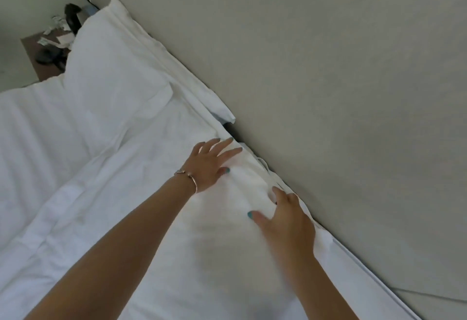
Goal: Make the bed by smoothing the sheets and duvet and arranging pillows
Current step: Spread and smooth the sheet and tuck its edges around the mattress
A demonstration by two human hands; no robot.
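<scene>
Both hands lie flat on the white duvet point(141, 218), right by its edge along the wall point(353, 67). The left hand point(211, 165) has its fingers spread wide, and a bracelet point(188, 177) sits on that wrist. The right hand point(288, 221) is open too, pressing a bumpy fold beside the wall. A pillow point(111, 72) rests farther along the wall. The duvet stretches wide away from the wall.

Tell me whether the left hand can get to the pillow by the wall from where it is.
Probably yes: the left hand lies open on the duvet, and only flat bedding lies between it and the pillow.
</scene>
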